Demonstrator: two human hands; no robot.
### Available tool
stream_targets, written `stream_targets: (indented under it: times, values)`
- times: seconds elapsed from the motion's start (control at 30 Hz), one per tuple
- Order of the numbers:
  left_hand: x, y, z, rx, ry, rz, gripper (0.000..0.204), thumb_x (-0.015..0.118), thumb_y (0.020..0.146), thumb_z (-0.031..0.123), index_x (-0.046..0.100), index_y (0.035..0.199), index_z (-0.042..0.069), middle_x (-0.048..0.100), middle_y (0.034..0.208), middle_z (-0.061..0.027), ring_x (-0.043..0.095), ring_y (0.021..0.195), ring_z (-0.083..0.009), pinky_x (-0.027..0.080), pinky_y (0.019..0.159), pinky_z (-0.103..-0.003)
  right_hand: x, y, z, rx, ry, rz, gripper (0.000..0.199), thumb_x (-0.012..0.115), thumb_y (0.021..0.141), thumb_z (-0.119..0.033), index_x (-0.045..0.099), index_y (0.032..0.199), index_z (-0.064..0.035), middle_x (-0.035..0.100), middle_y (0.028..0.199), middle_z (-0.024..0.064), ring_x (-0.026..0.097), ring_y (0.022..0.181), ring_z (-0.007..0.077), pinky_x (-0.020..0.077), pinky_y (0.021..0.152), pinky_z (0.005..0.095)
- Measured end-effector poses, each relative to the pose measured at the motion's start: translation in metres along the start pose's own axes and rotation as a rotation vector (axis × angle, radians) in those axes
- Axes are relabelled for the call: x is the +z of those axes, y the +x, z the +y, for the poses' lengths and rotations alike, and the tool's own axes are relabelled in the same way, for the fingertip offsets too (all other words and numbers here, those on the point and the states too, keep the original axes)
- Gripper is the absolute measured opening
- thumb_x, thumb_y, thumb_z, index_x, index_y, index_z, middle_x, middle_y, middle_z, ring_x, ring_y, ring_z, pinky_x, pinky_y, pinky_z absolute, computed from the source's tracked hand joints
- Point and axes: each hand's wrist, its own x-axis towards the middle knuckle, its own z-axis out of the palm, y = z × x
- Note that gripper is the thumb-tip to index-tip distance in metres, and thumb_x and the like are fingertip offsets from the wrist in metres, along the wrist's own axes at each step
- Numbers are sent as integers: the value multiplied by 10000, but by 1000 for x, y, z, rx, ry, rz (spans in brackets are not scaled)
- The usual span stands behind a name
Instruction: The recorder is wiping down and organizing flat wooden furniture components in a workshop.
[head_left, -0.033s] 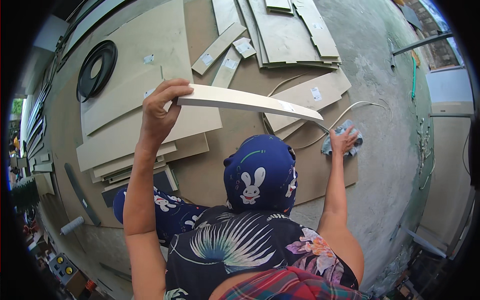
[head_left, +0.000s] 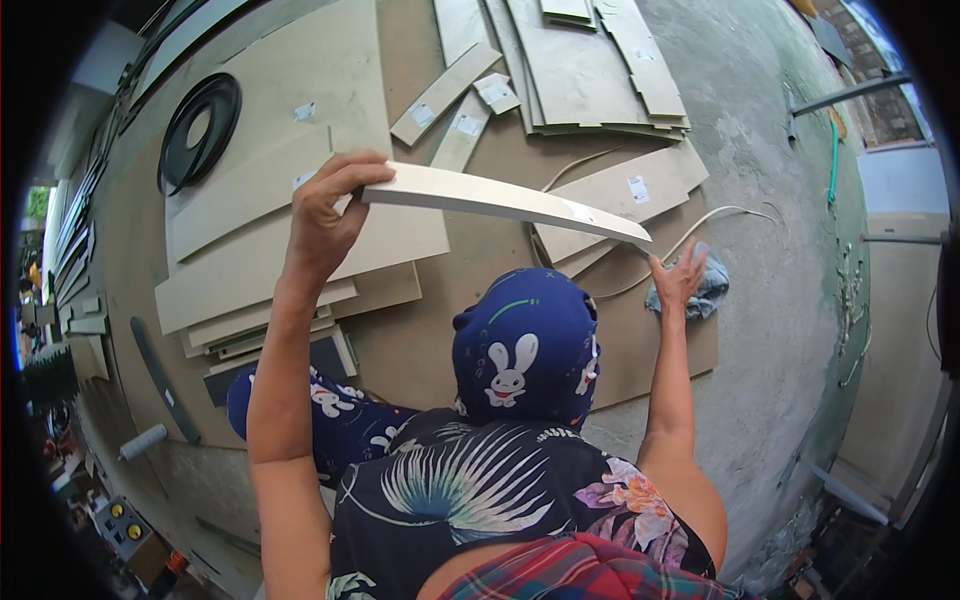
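My left hand (head_left: 335,205) grips one end of a long, narrow cream-coloured board (head_left: 490,200), thumb below and fingers over its end. The board is held up, stretching rightward across my view, its far end beside my right hand (head_left: 680,280). That hand has its fingers apart and raised at the board's end. A crumpled grey-blue cloth (head_left: 712,285) lies against and behind the right hand, partly hidden by it. A thin pale strip (head_left: 690,232) curves past the board's right end.
Stacked cream panels (head_left: 270,270) lie at left, under a black coil (head_left: 228,105). More panels (head_left: 580,85) are piled at the far side, with labelled short boards (head_left: 445,95) beside them. Brown sheeting (head_left: 410,345) covers part of the concrete floor (head_left: 775,330). A roller (head_left: 143,442) lies at lower left.
My right hand has turned its fingers upward and drawn back from over the cloth toward the board's end. The left hand keeps its grip, and the board has barely moved.
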Motion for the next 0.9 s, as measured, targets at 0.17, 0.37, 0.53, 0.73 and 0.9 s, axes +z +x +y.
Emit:
stream_targets:
  times: [0.17,0.37,0.53,0.73,0.9]
  values:
    - [4,-3,-12,-56,-132,-11,304,541,715,-144,663,944,15,651,1026,-109,620,990,-224,490,850,-302,-12,0,-108,-762,295,-303,836,741,638,-199,367,1377,-81,434,1341,199,397,1244,377,322,1041,439]
    - [9,-18,-36,-5,-160,72,322,533,694,-152,650,931,33,643,1030,-107,615,966,-268,494,842,-316,3,33,-134,-736,382,-663,343,611,656,-73,601,995,-24,618,870,181,614,812,338,476,756,377]
    - [-24,-27,-49,-11,166,287,434,499,731,-97,585,1135,38,590,1136,-172,526,1126,-325,405,994,-378,-15,50,-170,-820,322,-517,197,561,693,-66,577,883,-17,537,691,115,524,648,236,440,639,348]
    - [-79,-27,-19,51,352,578,515,541,738,-58,490,1242,32,517,1223,-227,460,1190,-366,370,1025,-404,-65,37,-342,-938,238,-749,363,622,716,-239,591,978,11,611,828,166,587,762,267,449,717,356]
    - [-88,-33,-4,75,230,628,399,617,703,-32,597,1102,-12,543,1177,-227,493,1148,-370,379,1012,-412,-43,-27,-467,-1178,533,-900,491,632,785,-371,565,1065,27,607,894,177,588,848,274,449,771,363]
